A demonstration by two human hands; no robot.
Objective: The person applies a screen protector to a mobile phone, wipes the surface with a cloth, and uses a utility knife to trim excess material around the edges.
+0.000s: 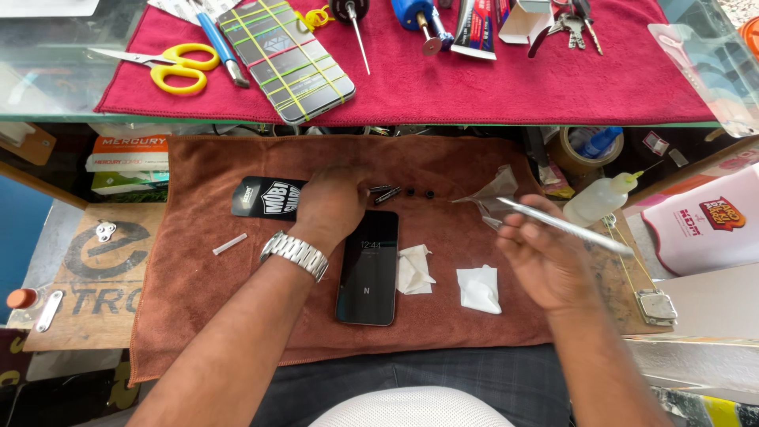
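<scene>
Sitting at the counter (47, 79), I have a brown cloth (198, 316) spread over the lower level and a red cloth (514, 87) on the glass shelf above it. On the red cloth lie a phone bound with rubber bands (286, 59), yellow-handled scissors (175, 67), a screwdriver (353, 24) and a bunch of keys (573, 28).

Near the middle of the brown cloth a dark phone (369, 267) lies face up, its screen lit. My left hand (330, 204), a metal watch (295, 255) on its wrist, rests at the phone's top edge, fingers curled down onto the cloth; I cannot tell whether it grips anything. My right hand (545, 261) hovers to the right of the phone, closed around a thin silver tool (565, 227) that carries a clear film (489, 198) at its far end.

Two crumpled white wipes (479, 289) lie just right of the phone. A black packet (269, 198) lies left of my left hand, a small squeeze bottle (599, 199) stands at the cloth's right edge, and some small dark parts (399, 192) lie above the phone.
</scene>
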